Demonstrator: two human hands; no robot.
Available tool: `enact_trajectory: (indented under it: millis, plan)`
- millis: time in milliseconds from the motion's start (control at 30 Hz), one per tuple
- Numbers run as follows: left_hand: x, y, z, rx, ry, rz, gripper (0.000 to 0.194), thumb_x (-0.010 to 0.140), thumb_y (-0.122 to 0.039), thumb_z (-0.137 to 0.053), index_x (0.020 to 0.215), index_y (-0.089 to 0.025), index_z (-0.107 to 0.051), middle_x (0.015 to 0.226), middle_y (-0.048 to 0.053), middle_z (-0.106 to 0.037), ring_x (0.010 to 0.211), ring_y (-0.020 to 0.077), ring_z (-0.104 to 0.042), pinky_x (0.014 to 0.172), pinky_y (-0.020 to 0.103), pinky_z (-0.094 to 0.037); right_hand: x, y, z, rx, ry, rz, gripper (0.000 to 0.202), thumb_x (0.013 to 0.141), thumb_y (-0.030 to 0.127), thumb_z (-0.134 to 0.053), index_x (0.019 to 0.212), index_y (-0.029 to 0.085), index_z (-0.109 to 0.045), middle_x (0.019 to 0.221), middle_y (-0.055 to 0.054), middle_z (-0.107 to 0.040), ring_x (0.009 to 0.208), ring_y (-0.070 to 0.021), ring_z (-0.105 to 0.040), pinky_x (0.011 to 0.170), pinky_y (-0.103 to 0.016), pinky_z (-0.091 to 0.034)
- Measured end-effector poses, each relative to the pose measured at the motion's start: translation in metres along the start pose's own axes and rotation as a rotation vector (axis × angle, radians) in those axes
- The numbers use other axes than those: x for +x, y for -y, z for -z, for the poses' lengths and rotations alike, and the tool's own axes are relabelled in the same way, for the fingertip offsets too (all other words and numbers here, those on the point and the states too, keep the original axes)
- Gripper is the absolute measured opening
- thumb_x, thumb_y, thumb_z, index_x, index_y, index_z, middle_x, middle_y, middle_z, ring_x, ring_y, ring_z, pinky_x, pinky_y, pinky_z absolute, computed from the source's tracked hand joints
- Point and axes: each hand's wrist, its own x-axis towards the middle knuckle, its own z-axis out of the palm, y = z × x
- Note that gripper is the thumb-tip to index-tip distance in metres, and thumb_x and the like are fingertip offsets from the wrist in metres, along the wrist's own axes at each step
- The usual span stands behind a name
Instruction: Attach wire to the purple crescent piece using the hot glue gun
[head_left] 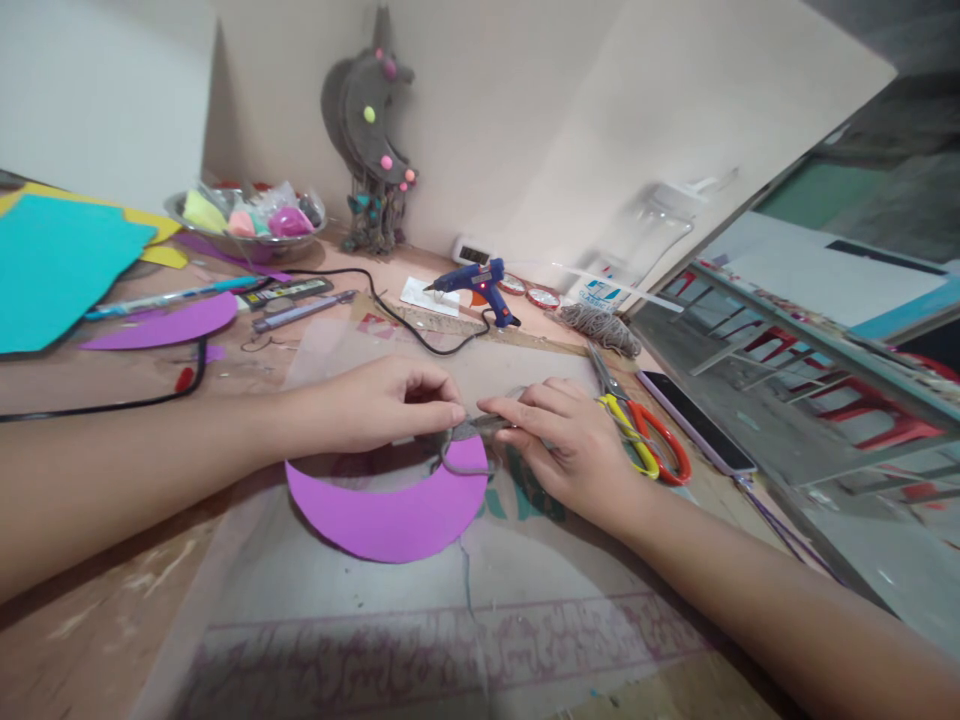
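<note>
A purple paper crescent lies on the covered work surface with one tip up between my hands. Grey yarn is wrapped around that tip, and a loose loop of it hangs over the purple face. My left hand pinches the wrapped tip between thumb and fingers. Just right of it, my right hand has its thumb and fingers drawn together on a grey strand that runs toward the tip. The fingers partly hide the wrapping.
Behind the hands rests a blue glue gun with its black cord. Scissors, a phone and a grey yarn bundle are at right. A metal bowl and turquoise sheet sit left. A decorated grey crescent leans at the wall.
</note>
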Motion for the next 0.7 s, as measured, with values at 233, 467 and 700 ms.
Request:
enact_trajectory:
  millis: [233,467,700]
  plan:
    - [-0.001,-0.0012,0.0005,-0.003,0.011,0.01,0.019,0.083,-0.029,-0.05,0.073,-0.014,-0.056,0.058,-0.004,-0.051,0.051,0.0067,-0.045,0.05,0.019,-0.034,-0.0001,0.0005,-0.0004,0.002,0.015,-0.005,0.028,0.09,0.029,-0.05,0.112,0.019,-0.064,0.074,-0.005,-0.059,0.069,-0.016,-0.047,0.063,-0.03,-0.033]
    - [-0.0008,-0.0019,0.0005,-0.005,0.013,0.018,0.018,0.082,-0.029,-0.051,0.073,-0.015,-0.057,0.057,-0.005,-0.051,0.05,0.0063,-0.044,0.049,0.018,-0.033,-0.0008,-0.0018,-0.0014,0.014,0.029,-0.002,0.026,0.09,0.029,-0.051,0.11,0.019,-0.064,0.075,-0.004,-0.06,0.07,-0.0162,-0.048,0.064,-0.03,-0.032]
    - [-0.0004,-0.0025,-0.0005,-0.016,0.001,0.013,0.018,0.082,-0.029,-0.051,0.073,-0.015,-0.057,0.06,-0.004,-0.051,0.055,0.0078,-0.047,0.051,0.019,-0.035,-0.0005,-0.0004,-0.0016,0.087,0.014,-0.022,0.027,0.09,0.03,-0.05,0.11,0.017,-0.063,0.076,-0.005,-0.061,0.07,-0.0163,-0.049,0.064,-0.03,-0.034]
